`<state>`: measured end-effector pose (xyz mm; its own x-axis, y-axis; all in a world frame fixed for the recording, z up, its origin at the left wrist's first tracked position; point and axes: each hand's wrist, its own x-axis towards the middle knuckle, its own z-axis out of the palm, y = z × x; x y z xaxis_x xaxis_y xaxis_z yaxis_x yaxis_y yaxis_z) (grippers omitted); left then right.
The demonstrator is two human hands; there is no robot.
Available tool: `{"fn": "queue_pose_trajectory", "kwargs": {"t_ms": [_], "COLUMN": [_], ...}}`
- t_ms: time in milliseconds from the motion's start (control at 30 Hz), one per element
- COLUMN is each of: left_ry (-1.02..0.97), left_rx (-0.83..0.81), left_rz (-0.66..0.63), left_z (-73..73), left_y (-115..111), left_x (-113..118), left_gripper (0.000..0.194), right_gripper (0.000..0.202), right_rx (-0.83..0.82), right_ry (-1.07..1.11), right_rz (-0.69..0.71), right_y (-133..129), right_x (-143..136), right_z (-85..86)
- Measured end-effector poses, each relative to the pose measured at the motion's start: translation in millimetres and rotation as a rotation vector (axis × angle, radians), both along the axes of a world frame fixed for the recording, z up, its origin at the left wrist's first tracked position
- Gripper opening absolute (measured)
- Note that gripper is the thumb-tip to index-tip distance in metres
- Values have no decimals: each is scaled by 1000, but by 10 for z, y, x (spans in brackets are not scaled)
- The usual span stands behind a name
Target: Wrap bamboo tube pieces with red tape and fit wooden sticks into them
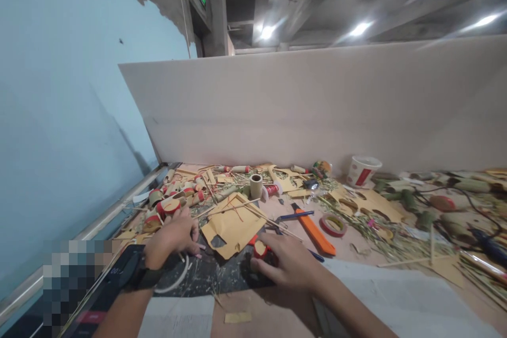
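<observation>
My right hand (277, 263) is closed round a small red-banded bamboo piece (260, 249), its pale end facing up, over the dark mat (214, 277). My left hand (176, 235) reaches over the mat's left part, near a pile of red-banded bamboo tubes (168, 206). Its fingers are partly spread, with the fingertips against or just in front of a tube; whether they touch it is unclear. Between the hands lies a yellow cardboard sheet (233, 224) with cut holes and thin sticks on it. A pale curved loop (182, 276) rests beneath my left hand.
An orange utility knife (317, 231), a tape roll (332, 225), a thread spool (272, 190) and an upright bamboo tube (256, 186) lie beyond my right hand. A paper cup (363, 171) stands at the back. Plant scraps and a dark tool (489, 245) are at right; a phone (114, 290) is at left.
</observation>
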<state>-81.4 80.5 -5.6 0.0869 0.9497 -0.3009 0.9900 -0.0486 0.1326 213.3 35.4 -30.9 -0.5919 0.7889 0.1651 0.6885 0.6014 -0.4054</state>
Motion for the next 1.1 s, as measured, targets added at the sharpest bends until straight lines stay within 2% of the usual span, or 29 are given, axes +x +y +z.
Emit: {"fn": "queue_pose_trajectory", "kwargs": {"t_ms": [100, 200, 300, 367, 433, 500, 567, 633, 767, 867, 1000, 1100], "left_ry": [44, 80, 71, 6, -124, -322, -541, -717, -1004, -1227, -1419, -1542], "left_rx": [-54, -89, -68, -16, 83, 187, 234, 274, 407, 420, 361, 384], "left_rz": [16, 45, 66, 32, -53, -133, -136, -85, 33, 110, 139, 136], "left_z": [101, 124, 92, 88, 119, 178, 234, 261, 206, 108, -33, -75], "left_y": [-49, -81, -76, -54, -24, 5, 31, 54, 91, 95, 59, 23], "left_x": [37, 76, 65, 5, -86, -173, -219, -201, 20, 272, 568, 676], "left_gripper": [28, 31, 23, 14, 6, 9, 16, 23, 35, 46, 41, 40], "right_gripper": [19, 20, 19, 18, 19, 21, 22, 23, 20, 21, 31, 34], "right_rx": [-9, -25, -35, -29, -11, 10, 17, 10, -31, -97, -157, -161], "right_ry": [-1, 8, 6, -1, -7, -10, -16, -18, 77, 195, 244, 276], "right_rz": [-4, 8, 21, 17, 1, -16, -22, -32, -79, -146, -195, -226], "right_y": [-3, 0, -2, -3, -5, -6, -7, -7, -4, -9, -17, -9], "right_x": [2, 12, 18, 17, 14, 10, 7, 6, -1, -21, -61, -83], "right_z": [3, 6, 4, 1, -2, -6, -13, -24, -60, -97, -142, -162]}}
